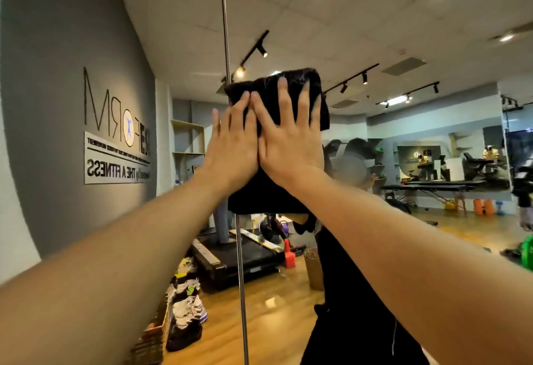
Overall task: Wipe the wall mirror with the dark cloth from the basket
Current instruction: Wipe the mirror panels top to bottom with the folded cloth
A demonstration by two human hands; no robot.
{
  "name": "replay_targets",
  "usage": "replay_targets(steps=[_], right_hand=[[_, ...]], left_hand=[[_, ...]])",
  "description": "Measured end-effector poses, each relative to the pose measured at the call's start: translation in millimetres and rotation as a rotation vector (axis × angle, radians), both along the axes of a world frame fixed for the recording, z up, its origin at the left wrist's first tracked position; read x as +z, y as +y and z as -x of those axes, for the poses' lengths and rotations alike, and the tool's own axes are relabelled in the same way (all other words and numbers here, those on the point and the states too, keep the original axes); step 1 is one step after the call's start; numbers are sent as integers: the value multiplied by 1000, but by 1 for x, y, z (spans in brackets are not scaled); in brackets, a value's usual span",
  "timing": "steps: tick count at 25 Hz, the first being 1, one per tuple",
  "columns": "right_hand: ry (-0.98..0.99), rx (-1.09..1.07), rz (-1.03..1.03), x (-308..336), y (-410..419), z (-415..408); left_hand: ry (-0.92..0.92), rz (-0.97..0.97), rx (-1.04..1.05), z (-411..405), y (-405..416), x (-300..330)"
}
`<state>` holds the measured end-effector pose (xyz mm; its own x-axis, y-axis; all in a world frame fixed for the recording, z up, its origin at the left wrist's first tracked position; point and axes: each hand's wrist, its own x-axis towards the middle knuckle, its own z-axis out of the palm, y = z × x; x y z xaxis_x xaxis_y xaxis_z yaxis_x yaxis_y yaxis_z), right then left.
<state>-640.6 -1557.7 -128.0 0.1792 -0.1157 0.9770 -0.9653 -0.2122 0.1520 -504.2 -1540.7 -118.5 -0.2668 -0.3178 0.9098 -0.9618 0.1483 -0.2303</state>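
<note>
Two hands, left hand (230,145) and right hand (291,139), side by side, fingers straight and spread, pressing dark cloth (291,87) flat under fingertips against wall mirror (403,33).

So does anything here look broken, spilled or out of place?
Nothing stands out. Both hands, left hand and right hand, press the dark cloth flat on the mirror. The backwards wall lettering is only a reflection.
</note>
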Motion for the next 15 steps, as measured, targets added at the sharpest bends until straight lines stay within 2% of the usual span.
replay_targets(steps=[10,15], right_hand=[[49,63,59,-7,-3,1],[166,117,34,-2,3,20]], left_hand=[[-18,83,14,-4,-5,-9],[10,37,45,-3,8,-10]])
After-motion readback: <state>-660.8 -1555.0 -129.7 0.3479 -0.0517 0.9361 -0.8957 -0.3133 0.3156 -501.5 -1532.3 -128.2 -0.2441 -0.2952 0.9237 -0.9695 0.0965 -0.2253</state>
